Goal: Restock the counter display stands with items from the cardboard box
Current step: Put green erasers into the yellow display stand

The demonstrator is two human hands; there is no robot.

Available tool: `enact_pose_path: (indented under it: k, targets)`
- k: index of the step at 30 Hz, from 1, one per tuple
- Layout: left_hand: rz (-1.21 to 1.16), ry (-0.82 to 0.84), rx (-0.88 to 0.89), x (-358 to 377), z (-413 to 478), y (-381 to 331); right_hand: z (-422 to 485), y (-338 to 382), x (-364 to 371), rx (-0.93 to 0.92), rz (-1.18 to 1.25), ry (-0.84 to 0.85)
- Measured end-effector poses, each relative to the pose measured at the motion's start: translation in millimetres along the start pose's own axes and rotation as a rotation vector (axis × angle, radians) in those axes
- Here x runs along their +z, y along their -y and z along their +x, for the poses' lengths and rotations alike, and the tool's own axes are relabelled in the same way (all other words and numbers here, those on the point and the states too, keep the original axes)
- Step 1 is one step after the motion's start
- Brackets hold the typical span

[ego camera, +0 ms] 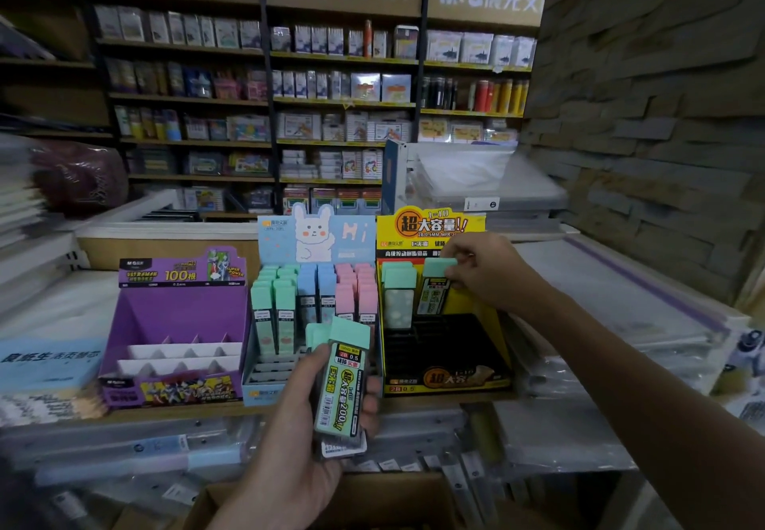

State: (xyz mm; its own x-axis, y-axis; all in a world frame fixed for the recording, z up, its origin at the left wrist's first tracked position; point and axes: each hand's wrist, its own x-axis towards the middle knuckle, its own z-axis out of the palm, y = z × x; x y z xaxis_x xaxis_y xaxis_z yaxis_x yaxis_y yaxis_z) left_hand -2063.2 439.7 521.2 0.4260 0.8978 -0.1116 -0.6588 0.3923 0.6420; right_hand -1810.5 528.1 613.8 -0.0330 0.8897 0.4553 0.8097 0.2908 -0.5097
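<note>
Left hand (pixel 298 417), low centre, above the cardboard box (pixel 393 488): curled round a small stack of mint-capped lead cases (pixel 341 384), thumb on one long edge, fingers on the other, top label facing up. Right hand (pixel 486 270), at the back row of the yellow display stand (pixel 445 380): fingertips pinching the mint cap of one upright case (pixel 434 287), seated in a rear slot just beside other mint-capped cases (pixel 398 297). Blue display stand (pixel 265 388), touching the yellow one on its left: rows of mint, blue and pink cases, all upright. Purple display stand (pixel 174 322), leftmost of the three: white dividers showing inside. All three stands side by side on the table (pixel 186 411). Behind: stocked wall shelves (pixel 265 103), blurred.
</note>
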Motion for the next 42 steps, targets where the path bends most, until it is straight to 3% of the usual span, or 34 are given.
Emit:
enact_pose_path:
  k: [20,27,36,40,42]
  targets:
    - [-0.034,-0.14,0.12,34.5,9.6,40.5,15.6,-14.0,2.5,-0.15,-0.029,0.158]
    - [-0.024,-0.126,0.15,38.8,13.2,52.2,12.1,-12.8,5.7,-0.181,-0.275,0.118]
    - [-0.074,-0.08,0.129,45.3,13.2,56.5,10.9,-17.6,0.9,-0.155,-0.277,0.15]
    - [-0.098,-0.024,0.096,42.7,16.3,49.5,-9.2,-10.3,-1.4,-0.155,-0.02,-0.042]
    - [-0.095,-0.004,0.081,38.9,18.5,45.2,-22.9,2.3,-1.8,-0.131,0.2,0.007]
